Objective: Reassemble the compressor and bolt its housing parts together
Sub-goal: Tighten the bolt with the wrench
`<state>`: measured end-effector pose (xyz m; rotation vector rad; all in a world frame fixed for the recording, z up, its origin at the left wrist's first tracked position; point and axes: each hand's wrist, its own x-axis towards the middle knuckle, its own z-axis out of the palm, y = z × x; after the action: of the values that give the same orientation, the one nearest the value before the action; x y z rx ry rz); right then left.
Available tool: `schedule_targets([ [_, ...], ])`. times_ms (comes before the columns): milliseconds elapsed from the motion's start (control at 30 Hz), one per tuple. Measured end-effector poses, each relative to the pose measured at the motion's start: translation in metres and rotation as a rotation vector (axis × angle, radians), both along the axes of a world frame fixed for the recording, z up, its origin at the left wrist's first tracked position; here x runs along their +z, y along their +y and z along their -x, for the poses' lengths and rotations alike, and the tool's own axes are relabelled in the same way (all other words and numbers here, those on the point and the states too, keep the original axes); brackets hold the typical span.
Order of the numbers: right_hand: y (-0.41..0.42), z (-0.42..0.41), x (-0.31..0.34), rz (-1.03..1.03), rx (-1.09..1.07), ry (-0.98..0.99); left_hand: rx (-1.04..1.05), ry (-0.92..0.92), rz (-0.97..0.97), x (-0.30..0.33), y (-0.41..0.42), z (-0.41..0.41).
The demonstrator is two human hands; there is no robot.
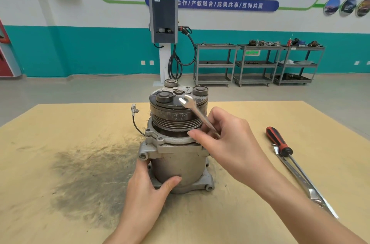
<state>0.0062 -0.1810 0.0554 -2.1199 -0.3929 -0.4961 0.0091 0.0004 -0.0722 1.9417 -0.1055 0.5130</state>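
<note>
Here left hand [149,187] grips compressor [176,143]; right hand [226,141] pinches wrench [197,112].

White-and-teal wall [90,47], grey floor [80,89], three metal shelf carts [258,63] along it.

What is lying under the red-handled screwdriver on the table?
A long silver wrench lies under the screwdriver, crossing beneath its shaft. Its far end shows beside the handle; the near end is covered by the right forearm.
</note>
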Motion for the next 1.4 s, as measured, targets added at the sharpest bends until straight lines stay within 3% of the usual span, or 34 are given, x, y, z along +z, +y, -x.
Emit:
schedule_targets([
  [267, -0.007, 0.003, 0.008, 0.022, 0.046, 0.026, -0.003, 0.001, -0.005, 0.0, 0.0, 0.0],
  [533, -0.004, 0.0, 0.002, 0.291, 0.057, -0.081, -0.019, -0.004, 0.011, 0.002, 0.0, 0.002],
  [900, -0.001, -0.002, -0.002, 0.191, -0.006, -0.075, -0.033, -0.012, 0.003, 0.003, -0.001, 0.002],
  [1133, -0.001, -0.001, -0.001, 0.279, 0.003, -0.123, -0.037, -0.012, 0.019, 0.003, 0.0, 0.003],
  [1400, 0.002, -0.001, -0.002, 0.242, -0.052, -0.118, -0.062, -0.019, 0.019, 0.005, 0.0, 0.003],
])
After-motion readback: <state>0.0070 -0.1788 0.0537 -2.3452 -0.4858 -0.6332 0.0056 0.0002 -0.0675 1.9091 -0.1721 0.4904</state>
